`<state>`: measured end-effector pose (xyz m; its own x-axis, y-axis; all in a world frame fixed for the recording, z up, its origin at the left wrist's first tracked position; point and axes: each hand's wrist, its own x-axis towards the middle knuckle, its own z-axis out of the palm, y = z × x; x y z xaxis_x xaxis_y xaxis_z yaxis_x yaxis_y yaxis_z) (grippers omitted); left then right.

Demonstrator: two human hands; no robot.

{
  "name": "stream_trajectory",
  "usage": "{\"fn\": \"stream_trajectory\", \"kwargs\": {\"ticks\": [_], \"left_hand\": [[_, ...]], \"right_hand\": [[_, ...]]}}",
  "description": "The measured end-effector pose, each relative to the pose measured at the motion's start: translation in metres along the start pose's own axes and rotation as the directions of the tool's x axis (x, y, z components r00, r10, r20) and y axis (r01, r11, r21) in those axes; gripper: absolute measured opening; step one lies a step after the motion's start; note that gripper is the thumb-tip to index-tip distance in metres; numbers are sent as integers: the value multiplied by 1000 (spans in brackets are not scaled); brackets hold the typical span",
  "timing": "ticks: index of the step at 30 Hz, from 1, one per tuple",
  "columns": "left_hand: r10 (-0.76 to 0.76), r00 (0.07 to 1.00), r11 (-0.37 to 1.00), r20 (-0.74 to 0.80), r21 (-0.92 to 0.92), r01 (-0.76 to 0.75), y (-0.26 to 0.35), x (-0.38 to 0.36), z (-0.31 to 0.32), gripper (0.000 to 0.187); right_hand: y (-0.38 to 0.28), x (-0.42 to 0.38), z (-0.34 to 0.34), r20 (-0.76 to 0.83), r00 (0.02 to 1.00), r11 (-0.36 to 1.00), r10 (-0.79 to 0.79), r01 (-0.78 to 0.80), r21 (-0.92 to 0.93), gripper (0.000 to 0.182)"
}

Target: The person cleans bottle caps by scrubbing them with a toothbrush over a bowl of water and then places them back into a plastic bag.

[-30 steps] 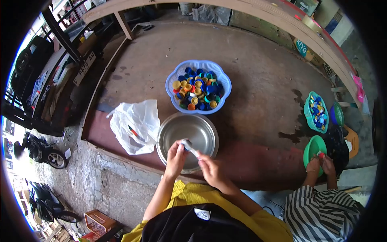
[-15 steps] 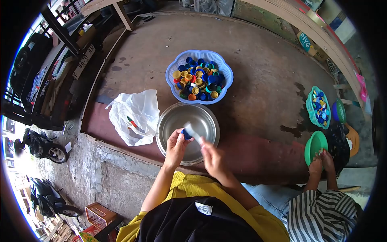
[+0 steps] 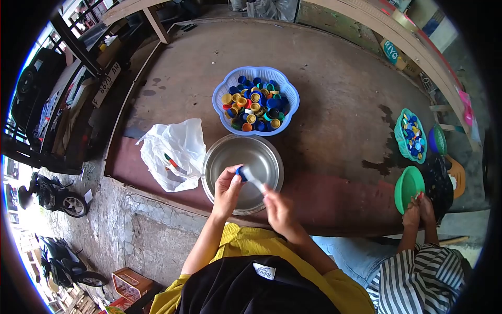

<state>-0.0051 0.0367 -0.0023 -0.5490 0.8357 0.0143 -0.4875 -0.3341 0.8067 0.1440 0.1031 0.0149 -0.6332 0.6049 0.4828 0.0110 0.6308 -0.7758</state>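
Note:
My left hand (image 3: 227, 193) pinches a blue bottle cap (image 3: 240, 174) over the near part of a steel bowl (image 3: 274, 161). In my right hand (image 3: 281, 212) is a slim white brush-like tool (image 3: 253, 179), blurred by motion, its wider end at the cap's open side. Behind the bowl stands a light blue scalloped basket (image 3: 219, 111) heaped with blue, yellow, green, orange and red caps. A crumpled white plastic bag (image 3: 180, 140) lies left of the bowl, with a small red and green mark showing on it.
At right, a person in a striped shirt (image 3: 405, 280) has both hands (image 3: 418, 210) at a green bowl (image 3: 409, 186). Beyond it sits a turquoise basket (image 3: 401, 137) of caps. The worn brown table (image 3: 334, 99) has a raised left edge; motorbikes (image 3: 57, 193) stand beyond it.
The tool's wide end has dipped a little lower and to the right against the blue cap. Otherwise the hands keep nearly the same place over the bowl.

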Motion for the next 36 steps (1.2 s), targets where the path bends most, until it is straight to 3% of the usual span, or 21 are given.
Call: {"fn": "stream_trajectory", "kwargs": {"ticks": [2, 4, 5, 8, 11, 12, 13, 16, 18, 20, 21, 24, 25, 28, 29, 30, 32, 33, 35, 36], "left_hand": [[-19, 999, 998, 37, 55, 16, 1, -1, -6, 23], [8, 1000, 983, 28, 184, -13, 1, -2, -6, 25], [0, 1000, 973, 29, 230, -7, 4, -1, -5, 31], [20, 1000, 933, 1, 358, -19, 17, -3, 1, 53], [126, 992, 880, -15, 463, -105, 24, -2, 2, 83], [141, 990, 843, 14, 522, -127, 26, -3, 1, 84], [152, 987, 801, 46, 579, -151, 29, -3, 1, 84], [151, 985, 741, 83, 650, -168, 34, -6, 2, 90], [198, 974, 712, 107, 668, -218, 34, -5, 2, 93], [215, 972, 718, 96, 659, -224, 35, -7, -1, 96], [223, 970, 722, 93, 654, -228, 36, -6, -2, 98], [255, 964, 656, 74, 719, -229, 36, -4, -3, 99], [269, 958, 591, 100, 768, -246, 37, -3, -3, 99], [246, 963, 636, 110, 731, -246, 37, -3, -4, 99], [246, 962, 638, 116, 728, -251, 36, -3, -4, 100], [245, 962, 641, 122, 724, -255, 36, -3, -4, 100], [240, 966, 677, 93, 697, -235, 34, -4, -2, 101], [228, 971, 706, 66, 676, -212, 35, -5, -2, 102], [175, 984, 773, 35, 614, -160, 36, -3, -5, 105], [174, 984, 744, 44, 649, -161, 37, -3, -5, 106]], "right_hand": [[2, -3, 0, 111, 978, 984, 176, -177, 0, 30], [13, 12, -7, -74, 944, 947, 321, -321, 7, 31], [14, 15, -7, -148, 967, 978, 207, -206, 23, 31], [-1, 12, -13, 51, 966, 964, 255, -258, 59, 31], [-2, 2, -10, 154, 985, 997, 76, -70, -43, 35], [-2, -1, -10, 216, 976, 997, 8, 8, -77, 37], [1, -1, -9, 176, 984, 996, 8, 8, -89, 38], [20, 13, -14, 91, 988, 981, 125, -109, -162, 40], [13, 17, -21, 75, 993, 984, 91, -78, -158, 41], [9, 9, -18, 143, 985, 990, -97, 109, -84, 40], [5, 4, -20, 294, 954, 966, -56, 126, -225, 41], [21, 9, -18, 104, 991, 956, 81, -47, -289, 43], [21, 11, -15, -3, 1000, 979, 31, -31, -201, 46], [5, 2, -19, 313, 947, 940, -76, 173, -294, 47], [6, 0, -17, 362, 932, 929, -26, 156, -336, 47], [11, 6, -14, 236, 971, 957, -33, 99, -273, 47], [23, 15, -19, 114, 992, 942, 45, -4, -336, 47], [20, 14, -20, 118, 993, 941, -3, 43, -336, 47], [4, 11, -20, 269, 959, 919, -90, 184, -349, 48], [1, 11, -18, 336, 935, 907, -114, 236, -349, 48]]}}
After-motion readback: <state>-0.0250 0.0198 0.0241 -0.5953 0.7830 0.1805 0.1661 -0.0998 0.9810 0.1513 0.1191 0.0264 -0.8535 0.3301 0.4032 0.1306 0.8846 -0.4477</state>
